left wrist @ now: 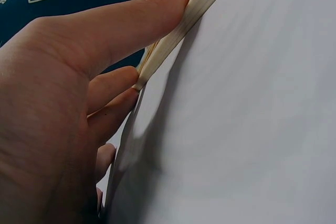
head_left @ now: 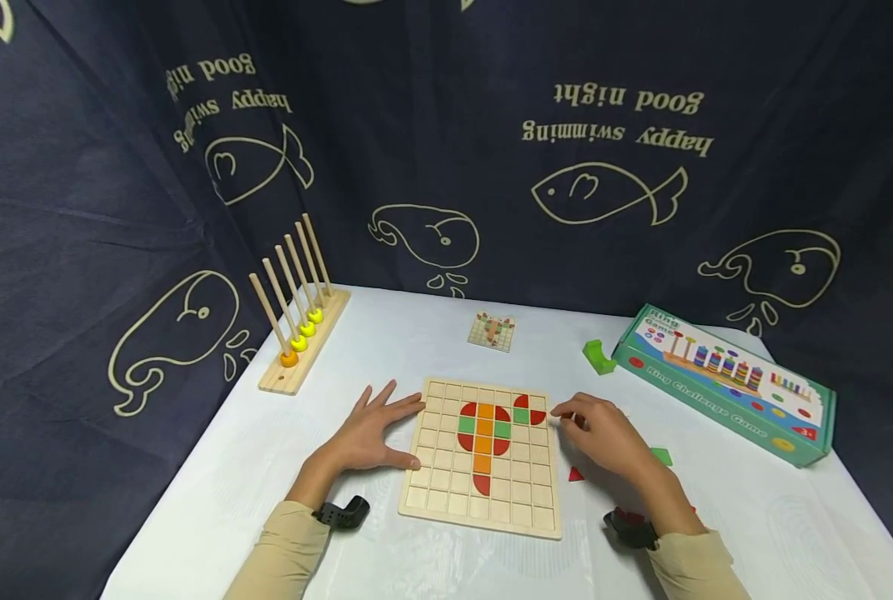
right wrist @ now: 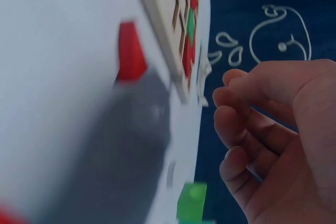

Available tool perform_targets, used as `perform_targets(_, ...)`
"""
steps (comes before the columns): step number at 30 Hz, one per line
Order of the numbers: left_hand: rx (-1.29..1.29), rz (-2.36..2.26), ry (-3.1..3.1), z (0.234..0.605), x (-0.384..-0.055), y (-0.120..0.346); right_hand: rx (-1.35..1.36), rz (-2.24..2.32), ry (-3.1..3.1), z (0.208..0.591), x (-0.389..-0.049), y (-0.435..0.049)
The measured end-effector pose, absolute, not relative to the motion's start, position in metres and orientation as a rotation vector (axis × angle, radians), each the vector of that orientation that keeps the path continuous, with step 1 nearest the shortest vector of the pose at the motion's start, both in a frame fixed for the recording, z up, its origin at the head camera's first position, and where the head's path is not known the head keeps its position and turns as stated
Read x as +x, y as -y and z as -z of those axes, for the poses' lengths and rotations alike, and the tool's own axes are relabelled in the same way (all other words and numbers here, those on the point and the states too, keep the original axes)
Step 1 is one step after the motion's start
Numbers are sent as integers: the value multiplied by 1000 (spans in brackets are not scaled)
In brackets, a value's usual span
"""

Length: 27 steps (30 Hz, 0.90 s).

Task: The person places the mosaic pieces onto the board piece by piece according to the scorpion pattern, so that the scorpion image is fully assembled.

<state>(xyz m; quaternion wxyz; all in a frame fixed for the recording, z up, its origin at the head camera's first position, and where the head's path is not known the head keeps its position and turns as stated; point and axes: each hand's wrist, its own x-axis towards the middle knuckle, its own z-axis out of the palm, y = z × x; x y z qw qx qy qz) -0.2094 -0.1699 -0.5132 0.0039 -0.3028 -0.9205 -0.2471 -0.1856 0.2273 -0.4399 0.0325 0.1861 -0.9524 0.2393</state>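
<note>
A wooden grid board [head_left: 446, 479] lies on the white table, with orange squares [head_left: 484, 445], green squares [head_left: 466, 425] and red rounded pieces [head_left: 482, 484] set in its cells. At its left edge, my left hand [head_left: 367, 433] has spread fingers; the thumb [left wrist: 157, 14] rests on the rim and fingertips touch the side. My right hand [head_left: 604, 433] hovers by the upper right edge with loosely bent fingers [right wrist: 231, 121]; nothing shows between them. A small red block [right wrist: 130, 51] lies beside the board, below that hand. A small group of red and green pieces fills cells at the upper right.
A peg stand [head_left: 288, 375] with orange and yellow rings stands at the back left. A small pattern card [head_left: 479, 337] lies behind the board. At the right are a green curved block [head_left: 599, 358], a ring game box [head_left: 724, 392] and a flat green piece [head_left: 662, 456].
</note>
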Motion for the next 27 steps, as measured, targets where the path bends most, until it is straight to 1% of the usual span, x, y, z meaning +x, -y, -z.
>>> perform_targets(9, -946, 787, 2885, 513, -208, 169, 475, -689, 2987, 442, -159, -263)
perform_targets(16, -953, 771, 2879, 512, -209, 169, 340, -725, 3037, 441, -143, -288)
perform_targets(20, -950, 778, 2883, 510, -209, 168, 306, -756, 3041, 441, -132, -303)
perform_targets(27, -937, 776, 2886, 512, -210, 168, 284, -978, 3125, 445, -111, -305)
